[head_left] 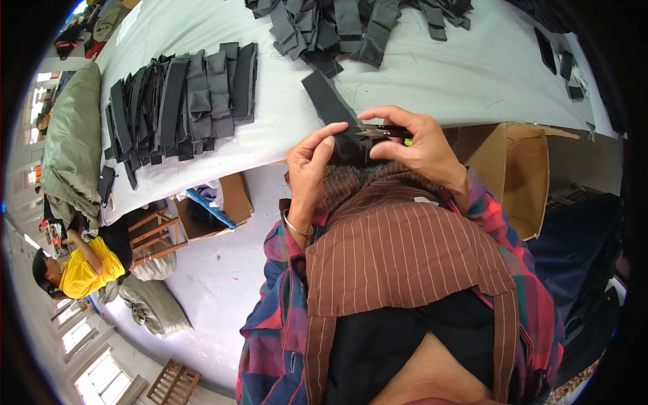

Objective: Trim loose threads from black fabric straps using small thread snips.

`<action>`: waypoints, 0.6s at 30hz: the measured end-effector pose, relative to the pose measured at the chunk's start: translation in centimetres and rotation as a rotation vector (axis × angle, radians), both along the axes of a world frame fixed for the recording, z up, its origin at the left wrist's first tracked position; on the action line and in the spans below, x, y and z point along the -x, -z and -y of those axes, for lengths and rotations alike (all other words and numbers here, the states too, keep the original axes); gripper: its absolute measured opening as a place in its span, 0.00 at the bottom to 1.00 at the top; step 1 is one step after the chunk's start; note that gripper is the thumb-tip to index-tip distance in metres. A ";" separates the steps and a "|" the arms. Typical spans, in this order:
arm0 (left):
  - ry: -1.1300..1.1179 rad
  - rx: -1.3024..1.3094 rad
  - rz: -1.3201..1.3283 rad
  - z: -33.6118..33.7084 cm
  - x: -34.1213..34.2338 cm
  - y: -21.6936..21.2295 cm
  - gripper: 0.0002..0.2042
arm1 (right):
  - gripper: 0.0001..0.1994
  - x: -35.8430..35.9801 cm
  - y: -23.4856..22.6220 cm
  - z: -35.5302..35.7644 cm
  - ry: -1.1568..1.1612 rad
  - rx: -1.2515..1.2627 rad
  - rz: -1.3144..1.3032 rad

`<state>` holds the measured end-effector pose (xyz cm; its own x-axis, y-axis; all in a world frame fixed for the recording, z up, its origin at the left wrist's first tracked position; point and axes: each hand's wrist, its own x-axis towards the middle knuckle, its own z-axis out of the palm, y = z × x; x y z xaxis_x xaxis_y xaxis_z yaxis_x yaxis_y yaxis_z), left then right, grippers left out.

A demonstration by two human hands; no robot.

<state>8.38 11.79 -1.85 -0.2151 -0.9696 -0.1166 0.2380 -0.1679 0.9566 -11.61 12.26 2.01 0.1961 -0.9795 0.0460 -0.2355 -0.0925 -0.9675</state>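
My left hand [309, 165] pinches a dark strip of fabric [327, 98] near the table's front edge, thumb against fingers. The strip's far end lies over the white cloth, while its near part hangs over my lap. In my right hand [426, 147] is a pair of thread snips [383, 132], held between thumb and fingers. Their blades point left and meet the strip beside my left fingertips. Whether the blades are apart is too small to tell.
Overlapping dark strips [182, 104] lie in a row at left on the white-covered table [270, 138]. A looser heap [331, 30] is at the far side. Cardboard boxes [526, 172] stand below the edge. At far left a person in yellow [91, 268] sits near stuffed sacks [71, 135].
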 end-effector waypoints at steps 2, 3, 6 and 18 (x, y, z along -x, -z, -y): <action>-0.027 -0.068 -0.082 0.0 0.2 0.4 0.10 | 0.16 -0.7 -1.0 -0.2 -0.041 -0.088 0.028; -0.012 -0.078 -0.085 0.0 0.3 0.6 0.10 | 0.12 -0.9 -0.2 0.0 -0.031 -0.084 0.010; 0.007 -0.099 -0.112 -0.2 0.4 1.3 0.09 | 0.09 -1.4 1.8 0.9 -0.004 -0.027 -0.005; -0.117 -0.228 -0.189 0.0 1.2 0.4 0.14 | 0.09 -2.1 1.4 1.9 0.143 0.115 -0.158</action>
<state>7.19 11.78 -2.28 -0.1425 -0.9426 -0.3022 0.4384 -0.3338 0.8345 -9.55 10.33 0.57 0.0693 -0.9879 0.1387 -0.4018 -0.1549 -0.9025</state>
